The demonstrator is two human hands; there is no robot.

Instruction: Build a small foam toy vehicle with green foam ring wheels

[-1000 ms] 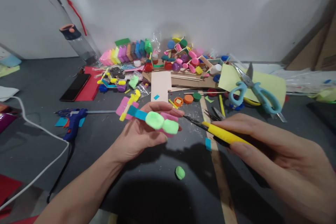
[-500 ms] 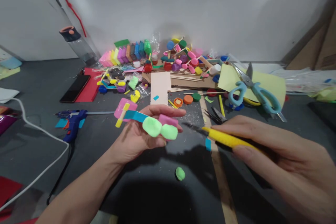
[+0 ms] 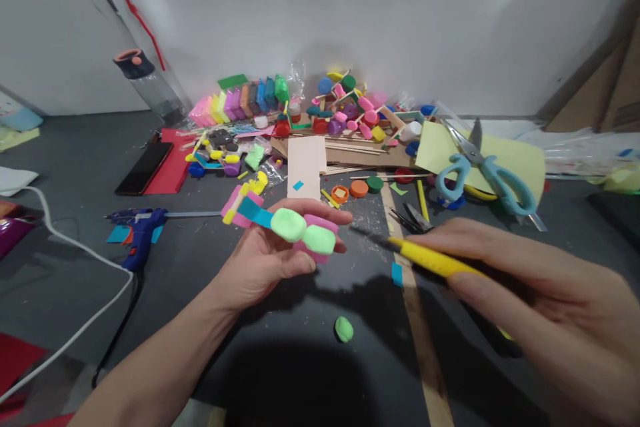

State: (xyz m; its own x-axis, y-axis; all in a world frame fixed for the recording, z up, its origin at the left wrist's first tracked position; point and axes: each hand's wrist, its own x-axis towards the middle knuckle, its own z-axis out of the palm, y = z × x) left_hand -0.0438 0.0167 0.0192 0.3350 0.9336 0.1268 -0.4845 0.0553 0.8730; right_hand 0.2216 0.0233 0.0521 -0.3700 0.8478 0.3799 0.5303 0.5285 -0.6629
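My left hand (image 3: 260, 260) is closed round a small clay craft piece (image 3: 287, 225): two light green lumps on pink foam, with a blue strip and a yellow stick running to the upper left. My right hand (image 3: 525, 300) grips a yellow craft knife (image 3: 430, 259) whose dark blade points left, its tip a short way right of the green lumps and apart from them. A loose green clay ball (image 3: 343, 329) lies on the dark table below the two hands.
Blue scissors (image 3: 480, 170) rest on yellow paper at the right. A blue glue gun (image 3: 137, 230) with its cable, a phone (image 3: 143, 167) on red card and a bottle (image 3: 150, 87) are at the left. Clay blocks (image 3: 245, 97), caps and sticks pile by the wall.
My left hand has tilted the craft piece slightly and lifted it a little. The knife blade has stayed near its right end, shifting only slightly.
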